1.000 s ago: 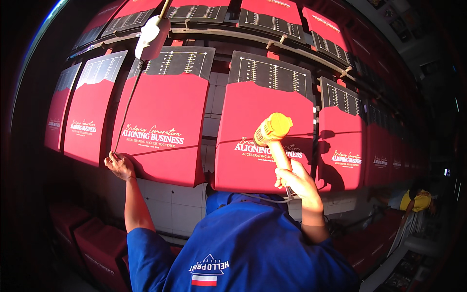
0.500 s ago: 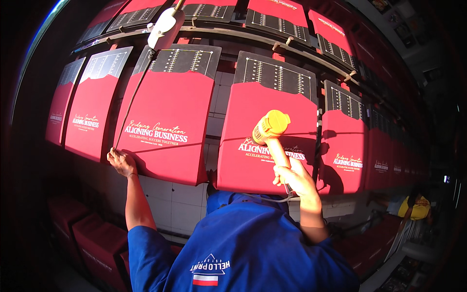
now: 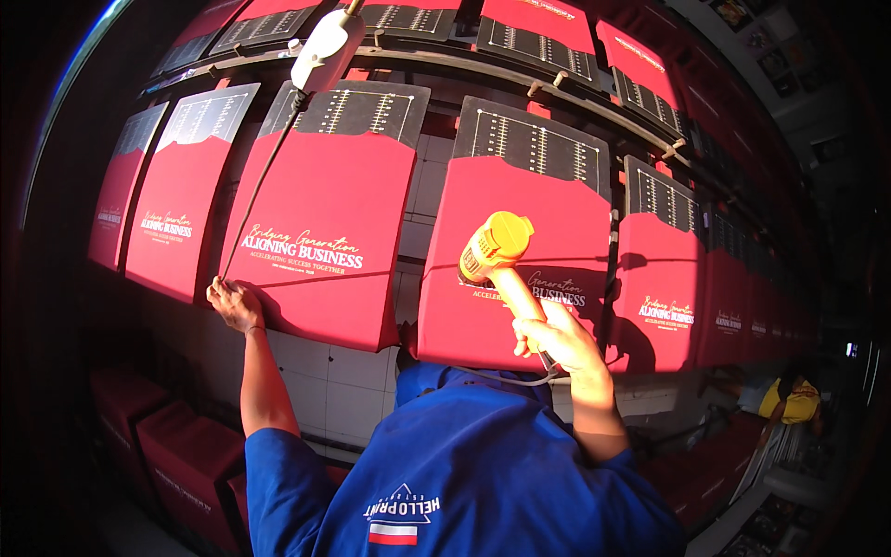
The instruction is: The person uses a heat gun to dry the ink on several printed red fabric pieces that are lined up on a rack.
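My right hand (image 3: 560, 340) is wrapped round the handle of a yellow heat gun (image 3: 501, 246). Its barrel is over the white print of a red shirt (image 3: 464, 325) stretched on a black board (image 3: 534, 139), and it hides part of the lettering. At the far left, my left hand (image 3: 236, 304) is closed at the lower end of a thin dark cord (image 3: 256, 204), beside the bottom corner of another printed red shirt (image 3: 325, 195). That cord runs up to a white hanging fitting (image 3: 325, 51).
More red shirts on boards (image 3: 659, 269) stand in rows left, right and beyond a dark rail (image 3: 445, 58) with wooden pegs. Dark red covered boards (image 3: 190, 455) lie at lower left. A grey cable (image 3: 506, 379) loops below my right hand. A person in yellow (image 3: 791, 401) is at far right.
The heat gun has swung slightly left across the print, uncovering lettering on its right. My left hand stays at the cord. The whole view has shifted a little.
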